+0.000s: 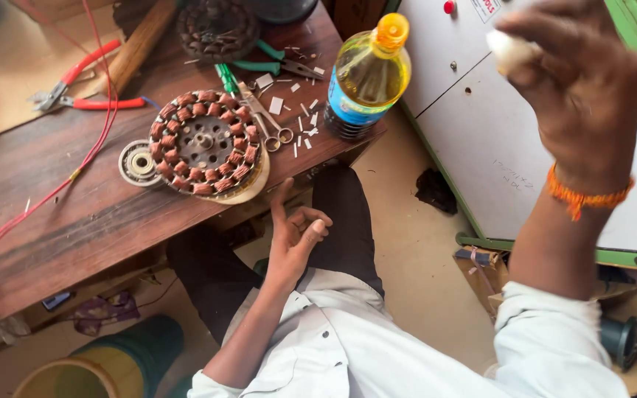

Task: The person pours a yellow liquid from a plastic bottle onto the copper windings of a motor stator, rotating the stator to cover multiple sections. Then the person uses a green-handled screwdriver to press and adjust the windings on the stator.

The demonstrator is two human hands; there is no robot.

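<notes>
Right hand (580,81) raised, pinching white lump (510,50); left hand (296,236) half-curled, empty, well apart.

White object (509,50) mostly behind fingers (547,33)

1. The workbench (75,214) is dark wood, worn and matt, its grain showing.
2. The round stator (206,142) has dull grey metal at its core, ringed by copper-coloured wire coils with a faint sheen.
3. The bottle (366,77) is clear glossy plastic holding yellow liquid, under an orange plastic cap.
4. The pliers (82,85) have bare metal jaws and smooth red plastic grips.
5. The scissors (268,121) are plain shiny metal.
6. The right hand (580,88) pinches something white and soft-looking; an orange thread band circles the wrist.
7. The sleeves are white woven cloth.
</notes>
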